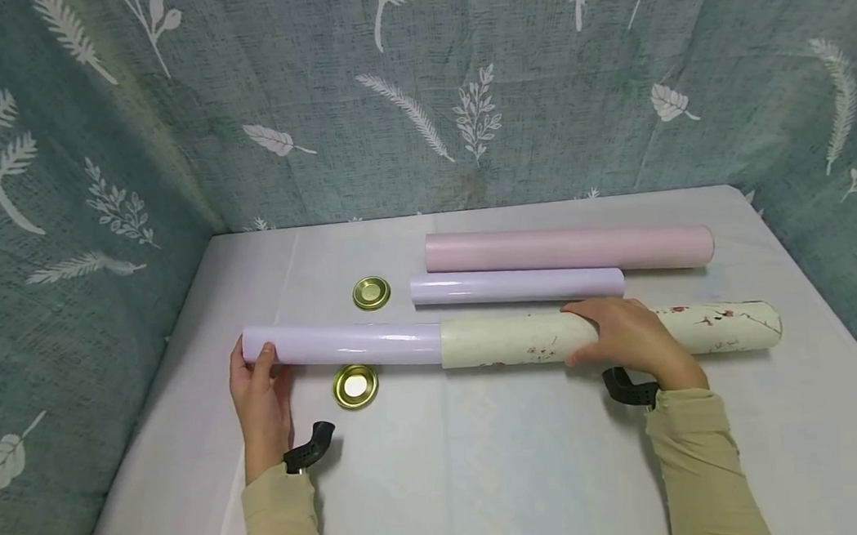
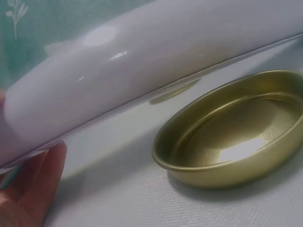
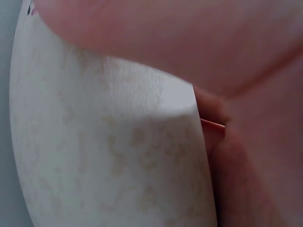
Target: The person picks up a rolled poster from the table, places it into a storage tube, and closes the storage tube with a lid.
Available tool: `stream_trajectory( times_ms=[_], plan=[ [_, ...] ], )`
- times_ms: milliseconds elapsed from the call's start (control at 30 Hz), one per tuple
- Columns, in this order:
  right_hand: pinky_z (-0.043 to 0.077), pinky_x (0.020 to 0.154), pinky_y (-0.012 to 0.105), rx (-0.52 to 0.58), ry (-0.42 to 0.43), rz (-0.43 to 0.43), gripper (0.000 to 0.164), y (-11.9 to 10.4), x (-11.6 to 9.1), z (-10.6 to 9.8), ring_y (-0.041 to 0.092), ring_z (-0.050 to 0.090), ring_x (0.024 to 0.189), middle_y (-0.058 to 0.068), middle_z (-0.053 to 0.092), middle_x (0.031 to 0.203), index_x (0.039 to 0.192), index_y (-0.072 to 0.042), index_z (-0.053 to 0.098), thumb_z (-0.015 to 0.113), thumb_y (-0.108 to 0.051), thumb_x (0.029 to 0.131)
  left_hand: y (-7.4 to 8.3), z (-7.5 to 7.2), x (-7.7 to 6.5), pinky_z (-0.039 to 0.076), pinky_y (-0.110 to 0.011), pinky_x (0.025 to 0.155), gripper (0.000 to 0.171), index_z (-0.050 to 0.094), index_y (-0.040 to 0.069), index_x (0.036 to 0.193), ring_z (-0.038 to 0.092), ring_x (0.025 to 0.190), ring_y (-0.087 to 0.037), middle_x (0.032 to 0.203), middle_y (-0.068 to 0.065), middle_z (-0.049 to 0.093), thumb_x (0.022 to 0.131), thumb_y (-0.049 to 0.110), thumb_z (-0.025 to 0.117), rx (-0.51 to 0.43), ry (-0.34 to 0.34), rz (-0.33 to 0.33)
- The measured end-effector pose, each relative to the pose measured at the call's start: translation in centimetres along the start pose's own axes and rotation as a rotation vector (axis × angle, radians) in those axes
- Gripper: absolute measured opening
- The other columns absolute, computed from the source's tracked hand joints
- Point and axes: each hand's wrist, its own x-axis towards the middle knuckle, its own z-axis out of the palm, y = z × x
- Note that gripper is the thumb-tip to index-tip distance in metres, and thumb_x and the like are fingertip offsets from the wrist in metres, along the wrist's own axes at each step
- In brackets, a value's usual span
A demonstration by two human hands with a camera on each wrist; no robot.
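Note:
In the head view my left hand [image 1: 261, 400] holds the left end of a glossy lavender roll [image 1: 359, 344], thumb on the near side and fingers below. The roll's right end meets the left end of a wider cream roll [image 1: 503, 341] with a red blossom print. The lavender roll seems to run inside the cream one, but the join hides how far. My right hand [image 1: 630, 339] grips the cream roll from above near its middle, thumb on the near side. In the right wrist view, palm and fingers curve around the cream surface [image 3: 113, 151].
A gold lid [image 1: 355, 386] lies just in front of the lavender roll, another gold lid [image 1: 371, 293] behind it. Farther back lie a second lavender roll [image 1: 518, 285] and a thicker pink roll [image 1: 567, 250], side by side. Leaf-patterned green cloth [image 1: 334, 175] walls the white table [image 1: 515, 475].

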Motion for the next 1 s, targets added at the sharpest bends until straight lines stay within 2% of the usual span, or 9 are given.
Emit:
stream_trajectory(
  times_ms=[233, 467, 667, 1000],
  plan=[
    [0.032, 0.089, 0.047, -0.03, -0.004, -0.003, 0.078, 0.09, 0.03, 0.02, 0.029, 0.048, 0.111, 0.007, 0.054, 0.122, 0.125, -0.016, 0.052, 0.074, -0.054, 0.06, 0.13, 0.13, -0.01, 0.033, -0.033, 0.098, 0.052, 0.035, 0.018, 0.135, 0.034, 0.12, -0.023, 0.134, -0.005, 0.032, 0.088, 0.025, 0.057, -0.013, 0.009, 0.01],
    [0.031, 0.09, 0.047, -0.048, -0.012, -0.015, 0.078, 0.21, 0.11, -0.04, 0.028, 0.047, 0.112, 0.008, 0.053, 0.123, 0.126, -0.017, 0.051, 0.074, -0.053, 0.061, -0.01, 0.25, -0.01, 0.032, -0.035, 0.099, 0.05, 0.035, 0.018, 0.134, 0.032, 0.119, -0.022, 0.134, -0.003, 0.031, 0.089, 0.021, 0.056, -0.018, 0.011, 0.023],
    [0.031, 0.09, 0.048, -0.062, -0.017, -0.013, 0.079, 0.27, 0.11, 0.02, 0.029, 0.046, 0.113, 0.009, 0.052, 0.124, 0.128, -0.018, 0.049, 0.073, -0.054, 0.062, 0.0, 0.35, -0.23, 0.035, -0.03, 0.096, 0.047, 0.041, 0.018, 0.131, 0.037, 0.118, -0.021, 0.132, -0.005, 0.035, 0.087, 0.023, 0.058, 0.033, 0.003, 0.019],
    [0.03, 0.091, 0.048, -0.072, -0.019, -0.012, 0.083, 0.28, 0.01, 0.1, 0.031, 0.045, 0.113, 0.01, 0.051, 0.126, 0.132, -0.02, 0.045, 0.072, -0.057, 0.062, 0.0, 0.41, -0.26, 0.035, -0.028, 0.096, 0.051, 0.039, 0.02, 0.132, 0.036, 0.118, -0.02, 0.133, -0.002, 0.034, 0.086, 0.027, 0.06, 0.097, 0.006, 0.002]
  ],
)
